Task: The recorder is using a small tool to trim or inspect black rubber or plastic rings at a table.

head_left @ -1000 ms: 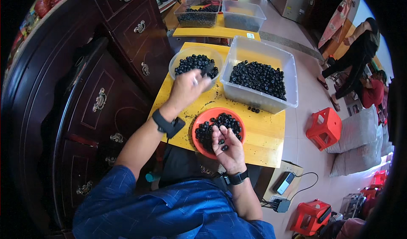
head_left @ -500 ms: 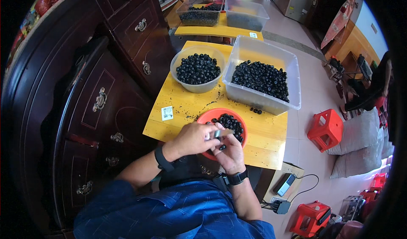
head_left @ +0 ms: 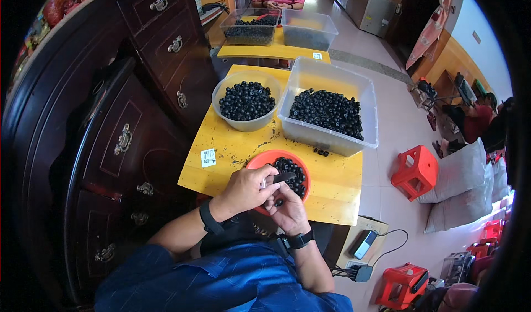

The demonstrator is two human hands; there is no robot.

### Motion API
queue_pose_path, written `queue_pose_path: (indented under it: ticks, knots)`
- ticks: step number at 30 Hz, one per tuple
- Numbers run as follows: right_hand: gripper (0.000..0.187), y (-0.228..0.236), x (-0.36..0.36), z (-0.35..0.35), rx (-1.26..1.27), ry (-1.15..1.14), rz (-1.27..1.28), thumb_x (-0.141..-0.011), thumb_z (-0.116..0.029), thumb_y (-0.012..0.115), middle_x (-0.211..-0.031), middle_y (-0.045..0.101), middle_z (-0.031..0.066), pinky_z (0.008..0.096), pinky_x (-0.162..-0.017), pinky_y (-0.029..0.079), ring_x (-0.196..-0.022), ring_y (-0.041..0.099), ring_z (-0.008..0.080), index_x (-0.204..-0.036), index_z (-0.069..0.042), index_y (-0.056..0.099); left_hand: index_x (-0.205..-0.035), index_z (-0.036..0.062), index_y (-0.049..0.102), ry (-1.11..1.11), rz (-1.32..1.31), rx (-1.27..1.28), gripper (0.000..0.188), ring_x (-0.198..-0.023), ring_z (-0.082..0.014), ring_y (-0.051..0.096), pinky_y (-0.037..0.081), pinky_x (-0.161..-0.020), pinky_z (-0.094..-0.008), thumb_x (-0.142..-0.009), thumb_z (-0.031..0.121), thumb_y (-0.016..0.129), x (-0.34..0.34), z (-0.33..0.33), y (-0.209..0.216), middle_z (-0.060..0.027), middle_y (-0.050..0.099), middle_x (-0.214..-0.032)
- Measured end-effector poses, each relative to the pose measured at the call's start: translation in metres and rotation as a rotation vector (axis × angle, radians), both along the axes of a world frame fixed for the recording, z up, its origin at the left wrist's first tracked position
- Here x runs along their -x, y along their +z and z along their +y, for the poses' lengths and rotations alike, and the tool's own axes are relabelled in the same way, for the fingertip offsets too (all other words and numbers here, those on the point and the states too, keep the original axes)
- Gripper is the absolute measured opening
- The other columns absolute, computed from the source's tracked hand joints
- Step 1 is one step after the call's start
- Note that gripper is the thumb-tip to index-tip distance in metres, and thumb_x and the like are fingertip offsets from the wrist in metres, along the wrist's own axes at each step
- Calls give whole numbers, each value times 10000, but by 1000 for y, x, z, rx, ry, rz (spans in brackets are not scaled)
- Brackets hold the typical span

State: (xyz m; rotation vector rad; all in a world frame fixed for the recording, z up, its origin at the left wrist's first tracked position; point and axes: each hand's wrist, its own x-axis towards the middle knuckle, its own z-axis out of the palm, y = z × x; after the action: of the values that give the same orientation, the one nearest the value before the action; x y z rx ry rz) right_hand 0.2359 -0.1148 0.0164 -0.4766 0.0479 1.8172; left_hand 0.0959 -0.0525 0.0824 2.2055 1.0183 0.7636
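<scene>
Centre frame, at a red bowl (head_left: 259,160) of black beads (head_left: 300,186), the left hand (head_left: 242,191) grips a knife (head_left: 285,177), the right hand (head_left: 291,212) cups a bead (head_left: 278,202); upper centre, a round tub (head_left: 246,125) and rectangular bin (head_left: 301,136) hold more.

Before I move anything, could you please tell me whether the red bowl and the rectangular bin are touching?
Apart: the head view shows yellow tabletop between the red bowl and rectangular bin.
</scene>
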Motion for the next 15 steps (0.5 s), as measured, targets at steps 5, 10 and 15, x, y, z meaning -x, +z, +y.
queue_pose_path:
  ticks: [5, 10, 15]
  knots:
    - [200, -10, -5, -3, -21, 77, 10, -951, -248, 597, -855, 648, 47, 243, -570, 432, -701, 574, 128, -1027, -66, 627, -973, 95, 633, 37, 3, -109, 225, -610, -260, 661, 512, -552, -359, -788, 139, 754, -3, -9, -4, -65, 639, -675]
    - [192, -16, -5, -3, 11, 49, -84, -968, -254, 568, -841, 627, 24, 241, -526, 407, -668, 550, 101, -1020, -76, 616, -949, 94, 629, 20, 60, -151, 206, -608, -252, 659, 514, -553, -363, -785, 139, 747, -5, -9, -4, -61, 634, -668]
    - [206, -4, -1, -3, -47, 0, -218, -990, -269, 542, -896, 633, 9, 203, -514, 418, -680, 557, 75, -1051, -82, 606, -1013, 92, 662, -59, 27, -29, 232, -624, -273, 660, 514, -564, -392, -808, 186, 716, -3, -7, 1, -68, 655, -703]
